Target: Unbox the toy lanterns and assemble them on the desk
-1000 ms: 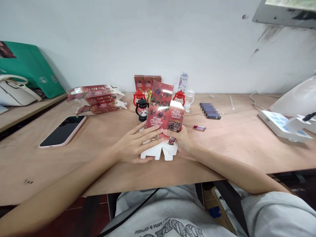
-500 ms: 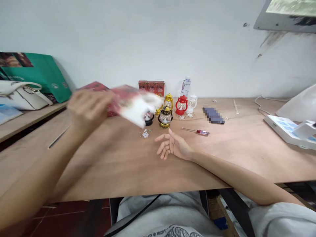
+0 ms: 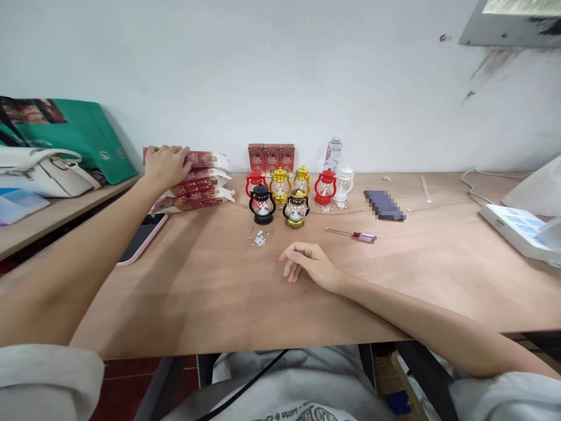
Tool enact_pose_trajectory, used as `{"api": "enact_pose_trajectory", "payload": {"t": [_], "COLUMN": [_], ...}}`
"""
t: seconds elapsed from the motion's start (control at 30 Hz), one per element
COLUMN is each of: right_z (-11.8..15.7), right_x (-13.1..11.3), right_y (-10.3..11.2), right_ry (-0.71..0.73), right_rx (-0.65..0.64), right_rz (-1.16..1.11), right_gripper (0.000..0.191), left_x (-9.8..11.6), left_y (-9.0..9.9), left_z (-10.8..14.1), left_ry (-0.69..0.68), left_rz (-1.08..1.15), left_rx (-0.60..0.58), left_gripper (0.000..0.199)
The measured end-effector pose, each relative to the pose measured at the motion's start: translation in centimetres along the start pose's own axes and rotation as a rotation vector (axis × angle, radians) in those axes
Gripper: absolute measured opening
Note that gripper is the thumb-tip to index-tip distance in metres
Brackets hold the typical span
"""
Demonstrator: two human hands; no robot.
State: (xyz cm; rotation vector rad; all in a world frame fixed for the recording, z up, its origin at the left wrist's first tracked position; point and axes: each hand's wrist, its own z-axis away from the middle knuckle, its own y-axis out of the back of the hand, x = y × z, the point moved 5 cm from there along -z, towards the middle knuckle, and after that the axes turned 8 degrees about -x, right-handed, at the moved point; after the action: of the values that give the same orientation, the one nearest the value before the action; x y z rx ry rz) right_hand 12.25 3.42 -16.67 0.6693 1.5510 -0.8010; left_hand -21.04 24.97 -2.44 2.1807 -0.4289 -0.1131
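Observation:
My left hand (image 3: 169, 166) is at the far left of the table, its fingers closed over the top red cardboard box (image 3: 208, 159) of a pile. More red boxes (image 3: 201, 199) lie beneath, their white flaps standing out to the right. My right hand (image 3: 313, 266) rests on the table with loosely bent fingers and holds nothing. Beyond it stand small lanterns: a black lantern (image 3: 262, 206), a black-and-gold lantern (image 3: 295, 210), gold lanterns (image 3: 280, 187), red lanterns (image 3: 325, 188) and a white lantern (image 3: 344, 184). Small white pieces and wires (image 3: 260, 238) lie before the black one.
A screwdriver (image 3: 353, 234) and a dark, pixelated flat object (image 3: 384, 206) lie to the right. Three upright red boxes (image 3: 272, 158) and a bottle (image 3: 333, 153) stand by the wall. A pink-edged phone (image 3: 142, 240) lies under my left forearm. A white bag (image 3: 48, 169) sits far left.
My left hand has carried the red box left and back onto the pile, uncovering the lanterns. My right hand stays on the table, its fingers a little more curled.

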Motion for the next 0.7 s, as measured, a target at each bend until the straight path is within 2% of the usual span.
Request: {"api": "enact_pose_trajectory", "payload": {"t": [0.07, 0.17, 0.27, 0.33, 0.43, 0.5, 0.57, 0.7], "right_z": [0.0, 0.1, 0.4, 0.3, -0.2, -0.8, -1.4, -3.0], "right_x": [-0.4, -1.0, -1.2, -0.9, -0.5, -0.5, -0.6, -1.2], "right_y": [0.9, 2.7, 4.6, 5.5, 6.2, 6.4, 6.6, 7.7], "right_ry": [0.077, 0.220, 0.300, 0.291, 0.259, 0.260, 0.286, 0.387], "right_rx": [0.120, 0.369, 0.615, 0.722, 0.743, 0.711, 0.702, 0.752], "right_rz": [0.070, 0.185, 0.275, 0.324, 0.390, 0.435, 0.486, 0.598], "right_gripper": [0.032, 0.022, 0.034, 0.040, 0.050, 0.057, 0.063, 0.074], "left_x": [1.8, 5.8, 10.1, 12.7, 15.9, 17.7, 19.9, 25.4], "left_y": [1.1, 2.7, 2.9, 2.2, 1.6, 1.4, 1.2, 0.6], "left_z": [0.5, 2.6, 6.1, 8.6, 10.9, 11.2, 11.0, 10.2], "left_ry": [0.012, 0.022, -0.062, -0.168, -0.289, -0.319, -0.416, -0.841], "left_rz": [-0.033, -0.221, -0.287, -0.252, -0.018, 0.062, 0.063, -0.128], "left_rx": [-0.004, -0.026, -0.130, -0.232, -0.297, -0.304, -0.292, -0.169], "left_gripper": [0.048, 0.040, 0.037, 0.036, 0.032, 0.031, 0.031, 0.027]}}
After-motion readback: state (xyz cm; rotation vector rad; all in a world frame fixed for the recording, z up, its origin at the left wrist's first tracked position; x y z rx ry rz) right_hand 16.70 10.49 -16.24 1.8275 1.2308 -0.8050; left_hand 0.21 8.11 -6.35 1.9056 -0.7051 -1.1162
